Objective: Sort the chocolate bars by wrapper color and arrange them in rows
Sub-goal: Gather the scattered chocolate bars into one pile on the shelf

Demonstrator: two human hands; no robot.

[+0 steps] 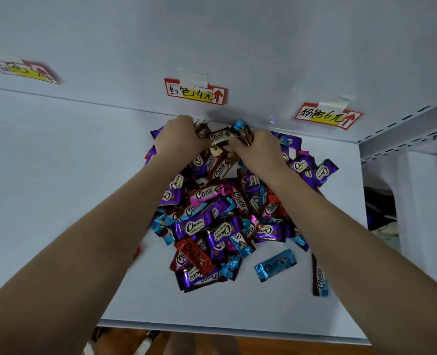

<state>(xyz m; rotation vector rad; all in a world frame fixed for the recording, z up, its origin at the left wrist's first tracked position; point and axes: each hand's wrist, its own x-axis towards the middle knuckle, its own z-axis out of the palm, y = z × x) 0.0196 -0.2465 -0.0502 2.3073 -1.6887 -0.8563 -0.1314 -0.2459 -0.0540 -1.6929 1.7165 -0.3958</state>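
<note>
Purple, blue, red and brown bars (194, 225) lie heaped mid-frame on the shelf (58, 175). My left hand (179, 137) and right hand (258, 147) each clutch wrappers at the heap's upper edge. Sorting looks barely started; next, pull one colour clear.

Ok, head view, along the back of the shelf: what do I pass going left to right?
Blurred label → left hand → brown Choco bar held between the hands → right hand → pink-price label with a red arrow. The middle label overlaps the left hand, so it is left out.
</note>
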